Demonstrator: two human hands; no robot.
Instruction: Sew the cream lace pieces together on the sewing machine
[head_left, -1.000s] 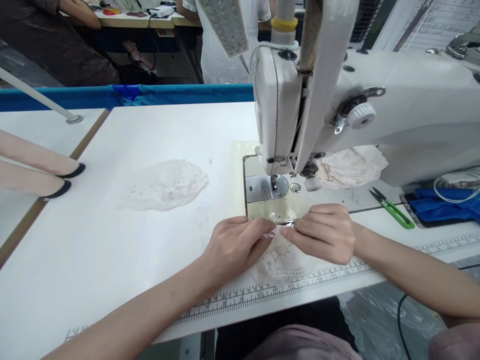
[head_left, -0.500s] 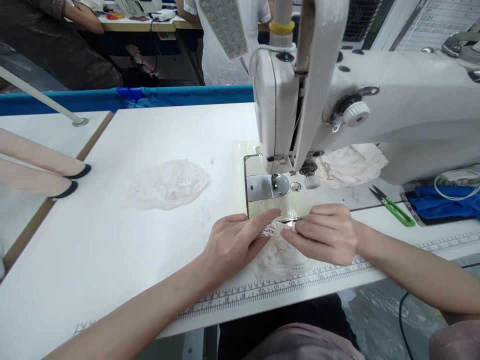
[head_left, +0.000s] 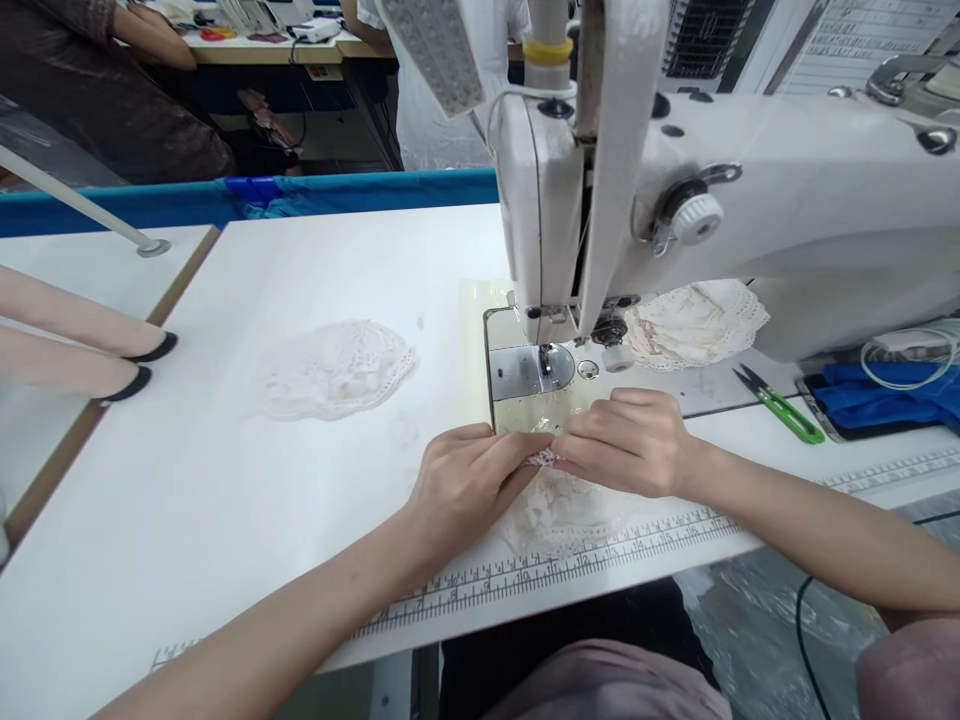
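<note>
My left hand point(head_left: 465, 480) and my right hand point(head_left: 626, 442) meet just in front of the sewing machine's needle plate point(head_left: 525, 372). Both pinch the top edge of a white lace piece point(head_left: 559, 510) that lies on the table under them. The fingers of each hand are curled closed on the lace. The needle and presser foot point(head_left: 547, 358) stand a short way behind the fingertips, apart from the lace.
A white sewing machine point(head_left: 750, 220) fills the right. Another lace piece point(head_left: 330, 368) lies to the left, a third point(head_left: 697, 320) under the machine arm. Green snips point(head_left: 776, 405) and blue cloth point(head_left: 877, 400) sit at right. A ruler strip point(head_left: 525, 575) edges the table. Other people stand behind.
My left index finger, stretched out half a second ago, has curled back onto the lace edge. Both hands have drawn closer together and shifted slightly toward the needle plate.
</note>
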